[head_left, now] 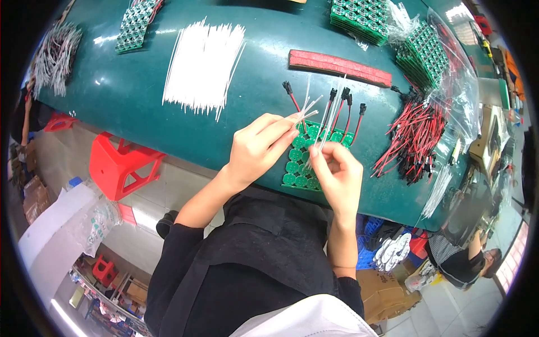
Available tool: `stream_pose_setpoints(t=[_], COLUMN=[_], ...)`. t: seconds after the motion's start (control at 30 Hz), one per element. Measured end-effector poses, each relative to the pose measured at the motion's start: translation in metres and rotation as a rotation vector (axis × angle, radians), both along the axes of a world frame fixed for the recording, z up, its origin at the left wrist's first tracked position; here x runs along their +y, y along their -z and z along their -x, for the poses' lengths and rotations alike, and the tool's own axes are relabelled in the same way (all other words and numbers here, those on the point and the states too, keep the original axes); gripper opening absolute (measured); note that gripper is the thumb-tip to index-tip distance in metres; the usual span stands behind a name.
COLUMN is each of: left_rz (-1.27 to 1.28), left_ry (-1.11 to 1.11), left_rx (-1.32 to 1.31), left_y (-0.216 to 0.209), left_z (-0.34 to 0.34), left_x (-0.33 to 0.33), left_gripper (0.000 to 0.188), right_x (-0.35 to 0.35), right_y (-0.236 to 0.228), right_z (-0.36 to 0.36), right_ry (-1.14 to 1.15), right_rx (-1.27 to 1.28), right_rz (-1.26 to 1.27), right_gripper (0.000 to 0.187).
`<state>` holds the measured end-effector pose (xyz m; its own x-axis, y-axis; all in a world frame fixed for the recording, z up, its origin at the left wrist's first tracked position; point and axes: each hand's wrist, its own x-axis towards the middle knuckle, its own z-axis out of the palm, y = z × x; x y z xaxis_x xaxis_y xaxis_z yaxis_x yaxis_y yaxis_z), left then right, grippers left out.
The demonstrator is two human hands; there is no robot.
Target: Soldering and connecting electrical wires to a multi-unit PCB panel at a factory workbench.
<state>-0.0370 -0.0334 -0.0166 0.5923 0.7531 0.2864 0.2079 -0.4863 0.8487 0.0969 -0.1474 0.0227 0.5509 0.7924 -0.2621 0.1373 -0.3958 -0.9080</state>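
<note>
My left hand (261, 147) pinches a few thin whitish strips (310, 105), shaped like slim tubes or ties, between thumb and fingers. In my right hand (340, 171) a bundle of similar thin translucent strips (331, 112) is held upright between thumb and forefinger. Both hands hover over a green circuit board panel (292, 167) made of round units, partly hidden by my right hand. Several red-and-black wires (347, 121) with black plugs run from the panel's far edge, away from me. Which exact kind the strips are is too fine to tell.
A large white pile of strips (203, 66) lies left of centre. Beyond the panel rests a red bar (339, 66). Stacked green boards (422, 56) stand far right, near a heap of red-black wires (414, 140). Grey wires (58, 59) lie far left. A red stool (115, 165) stands left; a person (457, 261) is at right.
</note>
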Motion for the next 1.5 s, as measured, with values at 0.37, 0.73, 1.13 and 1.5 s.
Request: stream_pose_setpoints(t=[0.37, 0.73, 1.13, 1.5], left_rz=[-0.041, -0.02, 0.002, 0.001], left_ry=[-0.05, -0.07, -0.069, -0.06], left_rx=[-0.041, -0.094, -0.108, -0.12], left_y=[-0.003, 0.002, -0.001, 0.0], left_z=[0.003, 0.011, 0.01, 0.011], left_x=[-0.001, -0.003, -0.001, 0.0], left_gripper=[0.023, 0.025, 0.021, 0.022], right_x=[-0.01, 0.013, 0.011, 0.018], right_y=[0.015, 0.032, 0.035, 0.03], right_z=[0.011, 0.014, 0.014, 0.011], right_ry=[0.088, 0.123, 0.129, 0.038], right_rx=[-0.304, -0.397, -0.393, -0.566], right_rz=[-0.395, -0.375, -0.376, -0.378], right_gripper=[0.007, 0.009, 0.01, 0.01])
